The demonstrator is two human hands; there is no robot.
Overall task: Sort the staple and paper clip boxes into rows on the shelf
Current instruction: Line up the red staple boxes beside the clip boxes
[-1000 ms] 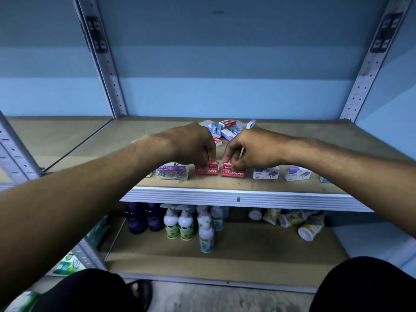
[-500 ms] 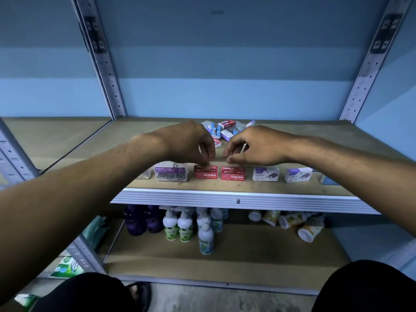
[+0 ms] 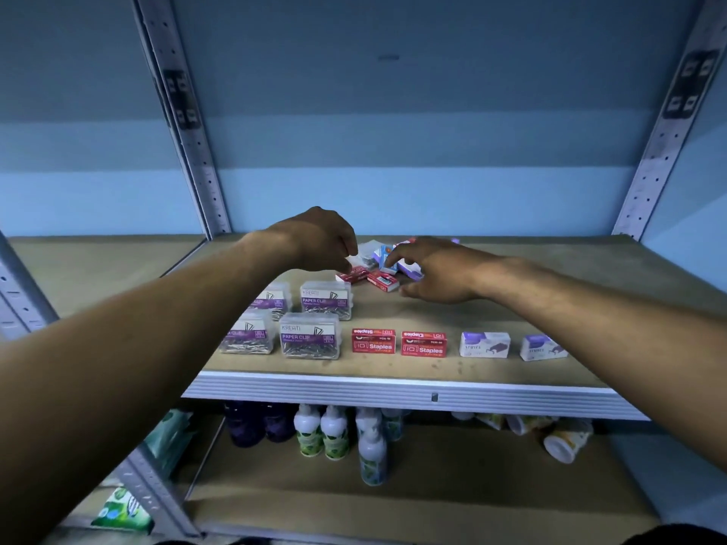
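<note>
shelf (image 3: 472,371): brown board, ribbed pale front edge | front row, left to right: two clip boxes (image 3: 310,340), two red staple boxes (image 3: 373,341), two white staple boxes (image 3: 484,344) | second row: two more clip boxes (image 3: 325,300) | rear centre: loose pile (image 3: 383,265) of small boxes

Red staple boxes (image 3: 373,340) with white lettering, clear paper clip boxes (image 3: 310,335) with purple labels, tan shelf (image 3: 511,371)
</note>
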